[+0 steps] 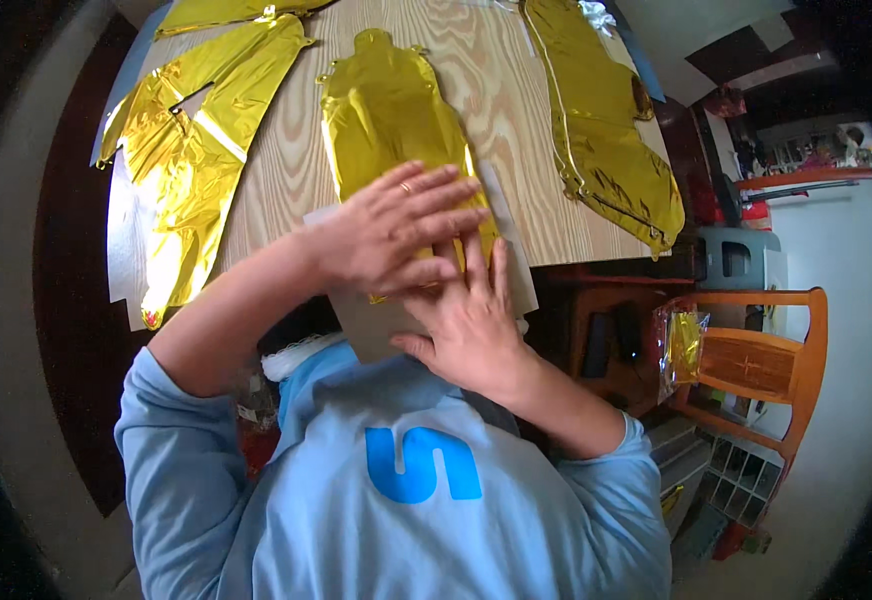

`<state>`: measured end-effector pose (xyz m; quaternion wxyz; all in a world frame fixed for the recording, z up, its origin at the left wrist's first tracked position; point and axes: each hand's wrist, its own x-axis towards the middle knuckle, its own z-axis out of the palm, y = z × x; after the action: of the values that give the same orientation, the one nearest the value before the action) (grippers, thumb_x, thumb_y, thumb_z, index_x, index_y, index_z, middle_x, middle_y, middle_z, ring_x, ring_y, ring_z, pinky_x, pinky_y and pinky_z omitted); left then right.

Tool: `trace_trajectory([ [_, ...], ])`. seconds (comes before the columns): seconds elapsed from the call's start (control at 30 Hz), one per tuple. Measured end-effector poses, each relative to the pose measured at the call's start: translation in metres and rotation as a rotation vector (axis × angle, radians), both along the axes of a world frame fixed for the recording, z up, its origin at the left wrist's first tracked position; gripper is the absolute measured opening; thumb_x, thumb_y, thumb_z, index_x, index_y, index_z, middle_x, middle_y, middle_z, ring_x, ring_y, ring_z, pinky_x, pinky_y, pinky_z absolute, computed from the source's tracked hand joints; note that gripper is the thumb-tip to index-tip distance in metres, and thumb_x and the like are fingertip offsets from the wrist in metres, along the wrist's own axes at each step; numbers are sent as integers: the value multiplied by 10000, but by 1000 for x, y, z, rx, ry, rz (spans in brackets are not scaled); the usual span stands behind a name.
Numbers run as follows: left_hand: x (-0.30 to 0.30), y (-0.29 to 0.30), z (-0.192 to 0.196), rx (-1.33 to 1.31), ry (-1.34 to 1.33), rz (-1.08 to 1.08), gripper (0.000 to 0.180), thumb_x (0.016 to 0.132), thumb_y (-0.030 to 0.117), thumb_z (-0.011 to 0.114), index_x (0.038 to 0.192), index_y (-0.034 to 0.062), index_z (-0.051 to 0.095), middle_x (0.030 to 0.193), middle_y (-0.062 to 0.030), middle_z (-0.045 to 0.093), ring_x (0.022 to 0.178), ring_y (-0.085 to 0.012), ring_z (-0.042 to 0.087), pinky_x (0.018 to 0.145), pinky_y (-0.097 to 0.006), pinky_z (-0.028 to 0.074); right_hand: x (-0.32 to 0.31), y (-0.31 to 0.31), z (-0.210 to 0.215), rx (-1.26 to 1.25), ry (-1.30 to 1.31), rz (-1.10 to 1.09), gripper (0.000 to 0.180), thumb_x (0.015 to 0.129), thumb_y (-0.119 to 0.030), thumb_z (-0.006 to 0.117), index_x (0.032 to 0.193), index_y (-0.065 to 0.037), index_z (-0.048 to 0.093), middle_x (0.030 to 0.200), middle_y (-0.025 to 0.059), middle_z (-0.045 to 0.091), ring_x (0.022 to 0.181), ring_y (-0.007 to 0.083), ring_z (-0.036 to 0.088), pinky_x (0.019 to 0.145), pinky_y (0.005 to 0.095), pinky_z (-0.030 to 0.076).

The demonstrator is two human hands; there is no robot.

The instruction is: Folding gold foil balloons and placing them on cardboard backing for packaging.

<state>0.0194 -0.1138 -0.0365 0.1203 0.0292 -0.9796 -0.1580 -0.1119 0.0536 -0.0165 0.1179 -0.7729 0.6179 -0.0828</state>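
A flat gold foil balloon (pixel 386 110) lies in front of me on the table, its narrow neck pointing away. My left hand (pixel 391 228), with a ring on one finger, rests flat across its near part, fingers stretched to the right. Partly under it is my right hand (pixel 471 320), its fingers pointing away from me and spread on the foil; some fingertips are hidden by the left hand. Beneath the balloon's near end, a pale flat sheet (pixel 516 265) sticks out over the table's front edge. Neither hand grips anything that I can see.
Another creased gold foil balloon (pixel 206 130) lies at the left, with more gold foil (pixel 221 12) behind it. At the right is a further gold balloon (pixel 606 130) with a white strip along it. A wooden chair (pixel 756 365) stands beyond the table's right, a clear packet (pixel 684 345) on it.
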Motion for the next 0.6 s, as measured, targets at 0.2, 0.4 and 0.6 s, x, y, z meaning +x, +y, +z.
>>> trace_trajectory([
  [0.2,7,-9,9,-108,-104,162,719,991,552,461,1563,139,328,1627,-134,280,1520,-330,210,1227,-529,149,-20,9,9,-197,-224,-31,619,870,-477,705,1349,-100,592,1462,257,446,1374,458,391,1133,607,276],
  [0.4,6,-3,14,-136,-152,191,719,995,544,458,1567,134,315,1616,-153,292,1513,-337,227,1226,-530,151,-88,39,3,-33,-710,-778,341,923,-278,732,741,-10,626,709,60,629,670,134,599,585,324,459],
  [0.6,8,12,13,-115,-134,154,735,978,553,479,1565,138,323,1607,-166,302,1506,-354,239,1225,-532,150,-102,35,-29,636,-1829,-672,238,933,-228,718,1026,-11,693,955,23,706,837,105,641,777,274,521],
])
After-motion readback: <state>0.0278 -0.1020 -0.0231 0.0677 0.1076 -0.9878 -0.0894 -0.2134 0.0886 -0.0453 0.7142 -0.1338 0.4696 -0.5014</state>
